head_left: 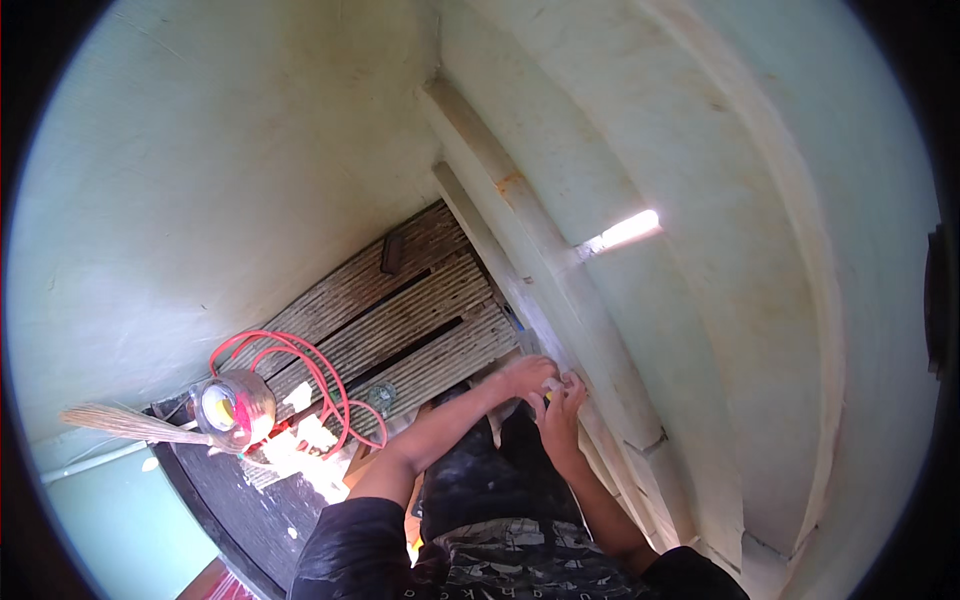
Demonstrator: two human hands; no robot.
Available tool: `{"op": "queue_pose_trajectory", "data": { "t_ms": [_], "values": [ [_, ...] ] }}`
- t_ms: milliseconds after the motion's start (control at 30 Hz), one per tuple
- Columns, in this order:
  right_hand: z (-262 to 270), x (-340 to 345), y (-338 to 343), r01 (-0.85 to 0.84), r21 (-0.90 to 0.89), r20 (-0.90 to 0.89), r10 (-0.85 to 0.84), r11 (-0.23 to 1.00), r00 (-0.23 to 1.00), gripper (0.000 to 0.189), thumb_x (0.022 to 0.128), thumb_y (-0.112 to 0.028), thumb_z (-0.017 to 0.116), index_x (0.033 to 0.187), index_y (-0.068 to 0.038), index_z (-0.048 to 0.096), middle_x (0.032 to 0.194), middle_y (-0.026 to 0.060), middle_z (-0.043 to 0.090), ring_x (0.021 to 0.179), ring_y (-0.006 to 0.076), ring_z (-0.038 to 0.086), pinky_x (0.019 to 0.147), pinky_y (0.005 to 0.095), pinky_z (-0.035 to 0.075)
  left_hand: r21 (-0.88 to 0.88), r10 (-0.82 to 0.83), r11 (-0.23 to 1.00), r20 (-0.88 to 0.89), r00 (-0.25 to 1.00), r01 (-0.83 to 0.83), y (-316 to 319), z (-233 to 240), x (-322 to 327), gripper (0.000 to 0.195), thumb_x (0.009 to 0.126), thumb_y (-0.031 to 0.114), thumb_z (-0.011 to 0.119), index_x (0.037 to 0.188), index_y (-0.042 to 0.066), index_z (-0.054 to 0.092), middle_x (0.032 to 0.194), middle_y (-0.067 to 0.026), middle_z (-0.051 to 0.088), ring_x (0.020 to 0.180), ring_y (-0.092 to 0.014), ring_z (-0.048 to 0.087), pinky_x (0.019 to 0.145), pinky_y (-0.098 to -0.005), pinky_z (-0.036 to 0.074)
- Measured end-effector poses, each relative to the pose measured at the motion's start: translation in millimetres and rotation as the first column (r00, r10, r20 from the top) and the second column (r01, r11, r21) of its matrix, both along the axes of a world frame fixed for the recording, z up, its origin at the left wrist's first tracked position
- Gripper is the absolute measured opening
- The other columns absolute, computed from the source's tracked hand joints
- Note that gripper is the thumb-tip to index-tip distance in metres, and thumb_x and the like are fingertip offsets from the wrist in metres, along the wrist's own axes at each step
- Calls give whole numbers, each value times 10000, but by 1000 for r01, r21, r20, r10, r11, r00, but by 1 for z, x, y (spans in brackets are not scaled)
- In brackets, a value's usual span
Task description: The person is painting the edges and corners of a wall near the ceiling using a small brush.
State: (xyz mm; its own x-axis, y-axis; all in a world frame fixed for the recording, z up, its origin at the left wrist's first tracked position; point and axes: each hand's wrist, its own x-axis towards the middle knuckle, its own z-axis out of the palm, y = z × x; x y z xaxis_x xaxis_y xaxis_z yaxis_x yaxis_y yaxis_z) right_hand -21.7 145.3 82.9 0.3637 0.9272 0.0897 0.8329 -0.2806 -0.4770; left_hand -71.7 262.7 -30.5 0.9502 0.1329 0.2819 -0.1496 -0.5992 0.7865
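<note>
Before my body, close to the ledge of the wall, my two hands meet. My left hand reaches in from the left, its fingers bent towards the other hand; whether they grip anything cannot be told. In my right hand a small pale and yellow item shows between the fingers, too small to name. Both hands are above my dark trousers. A clear glass or plastic vessel is on the ribbed wooden slats, left of my hands.
Coiled red hose or cable lies at the left beside a rounded container and a straw broom. A dark block rests on the slats. Pale wall ledges run along the right; light enters by a slot.
</note>
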Motion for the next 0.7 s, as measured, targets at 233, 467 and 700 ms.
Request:
{"op": "queue_pose_trajectory", "data": {
  "t_ms": [233,467,700],
  "values": [
    [26,17,-66,87,-284,-298,-174,955,939,521,813,-232,676,1186,51,447,1105,314,541,971,458,567,783,498,480,-53,-56,996,156,986,65,-46,42,-8,276,697,260,603,813,9,598,875,-179,610,871,-375,577,762,-435,456],
    [35,57,-140,12,-417,-201,-105,909,974,504,862,-392,597,1093,47,513,860,280,627,843,441,609,737,504,477,111,534,838,31,845,-534,-7,68,-35,687,626,70,563,1293,57,398,1403,-193,355,1289,-343,347,1033,-437,295],
    [33,83,-188,69,-463,-292,-226,883,929,528,925,-432,471,1094,64,532,954,308,608,934,463,577,827,484,456,541,720,661,-262,643,-520,-73,49,-1,824,679,86,608,1411,4,238,1473,-206,244,1381,-342,212,1075,-443,253]
  ]
}}
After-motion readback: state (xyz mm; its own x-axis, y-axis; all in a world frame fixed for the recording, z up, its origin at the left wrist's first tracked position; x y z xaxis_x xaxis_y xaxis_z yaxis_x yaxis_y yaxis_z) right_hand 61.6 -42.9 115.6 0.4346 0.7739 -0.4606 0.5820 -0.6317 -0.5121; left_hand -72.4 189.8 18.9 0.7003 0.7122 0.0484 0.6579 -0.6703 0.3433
